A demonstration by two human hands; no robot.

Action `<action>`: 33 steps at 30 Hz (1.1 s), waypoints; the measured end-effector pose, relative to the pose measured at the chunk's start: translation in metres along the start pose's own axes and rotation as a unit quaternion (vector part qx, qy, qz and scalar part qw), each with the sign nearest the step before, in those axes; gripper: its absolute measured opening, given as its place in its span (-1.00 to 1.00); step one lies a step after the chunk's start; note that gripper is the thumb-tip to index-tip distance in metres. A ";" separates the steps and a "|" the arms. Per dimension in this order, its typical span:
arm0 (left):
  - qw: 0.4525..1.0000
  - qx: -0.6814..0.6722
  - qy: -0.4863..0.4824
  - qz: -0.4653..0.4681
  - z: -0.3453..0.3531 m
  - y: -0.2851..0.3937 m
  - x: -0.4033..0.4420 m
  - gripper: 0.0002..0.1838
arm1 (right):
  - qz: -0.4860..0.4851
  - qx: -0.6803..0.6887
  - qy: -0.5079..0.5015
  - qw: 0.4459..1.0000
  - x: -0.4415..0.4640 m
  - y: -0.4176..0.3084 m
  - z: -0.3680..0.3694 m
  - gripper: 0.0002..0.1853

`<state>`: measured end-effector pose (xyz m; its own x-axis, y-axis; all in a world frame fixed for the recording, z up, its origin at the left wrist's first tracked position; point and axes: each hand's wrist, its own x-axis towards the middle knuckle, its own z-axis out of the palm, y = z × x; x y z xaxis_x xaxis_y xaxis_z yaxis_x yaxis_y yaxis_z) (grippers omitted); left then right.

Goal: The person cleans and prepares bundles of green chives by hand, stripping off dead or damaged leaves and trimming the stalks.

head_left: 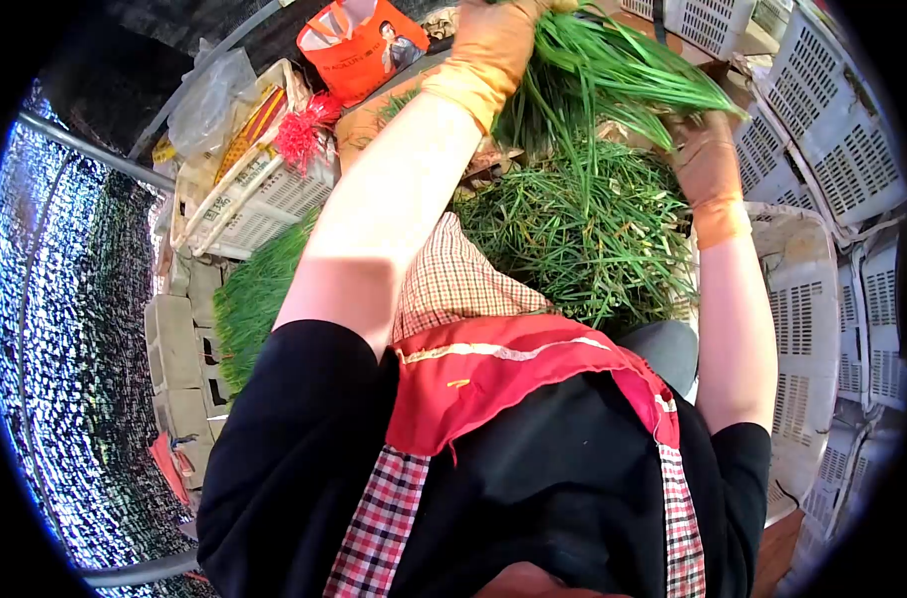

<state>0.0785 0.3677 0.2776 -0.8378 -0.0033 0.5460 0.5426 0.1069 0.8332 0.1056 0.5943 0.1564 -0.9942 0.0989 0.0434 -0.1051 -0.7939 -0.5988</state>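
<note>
My left hand (495, 48), in an orange rubber glove, is closed around one end of a bunch of garlic chives (608, 75) at the top of the view. The long green leaves fan out to the right. At their tips is my right hand (710, 169), gloved alike; its fingers are partly hidden behind the leaves, so their grip is unclear. Below the bunch lies a big heap of loose, tangled green leaves (578, 229), some of them yellowed, in front of my lap.
More upright green chives (264, 294) stand at the left beside grey trays (179, 344). A white crate (264, 204) and an orange shopping bag (359, 50) are at the upper left. White plastic crates (832, 110) are stacked on the right, near a large white basket (797, 299).
</note>
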 end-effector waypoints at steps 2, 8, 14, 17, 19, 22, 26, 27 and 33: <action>0.979 -0.181 0.005 -0.096 -0.004 0.009 0.002 -0.79 | 0.157 -0.101 -0.026 0.982 -0.008 0.010 -0.006 -0.57; 0.998 -0.015 0.041 -0.054 -0.036 -0.003 0.029 -0.63 | 0.047 -0.339 -0.098 0.934 -0.008 -0.012 -0.015 -0.78; 0.892 -0.441 0.087 -0.045 -0.067 -0.028 0.036 -0.79 | 0.185 -0.406 -0.031 0.894 -0.047 0.004 -0.077 -0.74; 0.863 -0.495 0.077 -0.062 -0.069 -0.023 0.029 -0.83 | 0.103 -0.286 -0.034 0.952 -0.059 0.006 -0.013 -0.55; 0.854 -0.508 0.090 -0.074 -0.066 -0.017 0.021 -0.84 | 0.092 -0.248 -0.059 0.963 -0.063 0.014 0.013 -0.50; 0.859 -0.496 0.097 -0.086 -0.063 -0.014 0.012 -0.81 | 0.058 -0.181 -0.130 0.973 -0.060 0.033 0.047 -0.44; 0.847 -0.510 0.097 -0.116 -0.065 -0.011 0.005 -0.82 | 0.053 -0.247 0.012 0.967 -0.061 0.035 0.053 -0.78; 0.852 -0.498 0.112 -0.116 -0.069 -0.015 0.007 -0.82 | 0.005 -0.325 0.037 0.945 -0.064 0.030 0.052 -0.79; 0.853 -0.491 0.150 -0.090 -0.091 -0.035 0.014 -0.81 | 0.069 -0.333 0.023 0.940 -0.085 0.022 0.022 -0.77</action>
<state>0.0534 0.2735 0.2635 -0.9393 -0.2015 0.2776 0.3199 -0.8067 0.4968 0.1870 0.5553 0.1573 -0.9934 0.0605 -0.0970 0.0789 -0.2507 -0.9648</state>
